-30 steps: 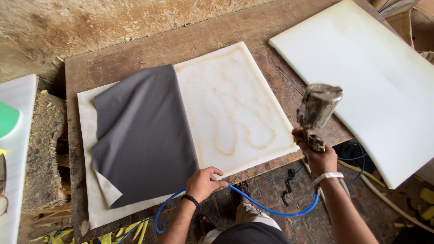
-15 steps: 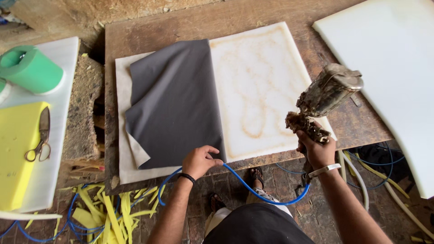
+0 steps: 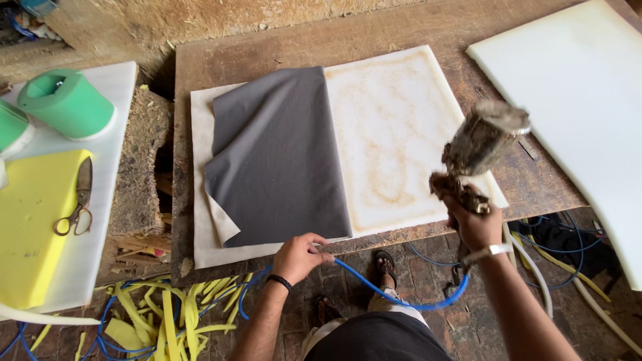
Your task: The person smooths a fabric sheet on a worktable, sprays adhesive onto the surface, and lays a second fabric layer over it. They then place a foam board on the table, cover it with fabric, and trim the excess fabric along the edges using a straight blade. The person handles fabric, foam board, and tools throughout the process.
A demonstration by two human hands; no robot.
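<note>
A white foam sheet [image 3: 394,134] with brownish glue marks lies on the brown wooden board [image 3: 374,37]. Grey fabric [image 3: 281,160] is folded back over its left half. My right hand [image 3: 475,224] grips a grimy spray gun [image 3: 478,150], raised above the sheet's right edge with its cup tilted to the upper right. A blue hose [image 3: 394,294] hangs from the gun and loops below the board. My left hand [image 3: 299,257] rests at the near edge of the foam sheet, fingers curled around the blue hose there.
A large white foam slab [image 3: 575,107] lies at the right. On the left are a yellow foam block [image 3: 33,220], scissors [image 3: 77,200] and green foam rolls [image 3: 67,103]. Yellow foam strips [image 3: 160,314] and my sandalled feet are on the brick floor below.
The view has swung left and nearer, bringing the yellow foam and scissors into sight. The spray gun has tilted over more and sits lower over the sheet's right edge. My left hand stays at the near edge.
</note>
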